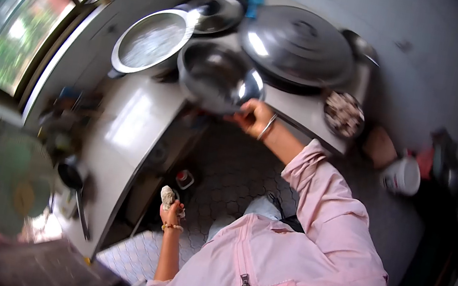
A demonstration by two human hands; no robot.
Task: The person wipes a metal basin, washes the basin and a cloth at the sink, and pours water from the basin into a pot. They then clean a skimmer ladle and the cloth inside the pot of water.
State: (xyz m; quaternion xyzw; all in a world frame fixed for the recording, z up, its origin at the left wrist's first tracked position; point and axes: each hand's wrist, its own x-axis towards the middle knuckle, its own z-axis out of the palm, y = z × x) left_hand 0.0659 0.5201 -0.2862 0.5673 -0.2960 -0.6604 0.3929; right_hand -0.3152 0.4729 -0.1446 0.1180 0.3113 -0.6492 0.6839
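My right hand point(254, 118) grips the near rim of a shiny steel bowl point(216, 77), its fingers closed at the edge. The bowl is tilted so that its bare inside shows, and it overlaps the counter's front edge in this view. Lower down, my left hand point(170, 213) is closed around a crumpled off-white cloth point(168, 196) that sticks out above the fingers. A pale-rimmed pot point(187, 22) with a cloudy, bright surface inside stands left of the bowl. Behind it is a large domed metal lid point(297, 45) on a wide pan.
A smaller lidded pan point(217, 12) sits at the back. On the right, a bowl of pale chunks point(343, 113) rests by the counter edge. A black frying pan point(71, 174) lies on the left counter point(129, 126), near a fan point(19, 186). A white bucket point(402, 176) stands at right.
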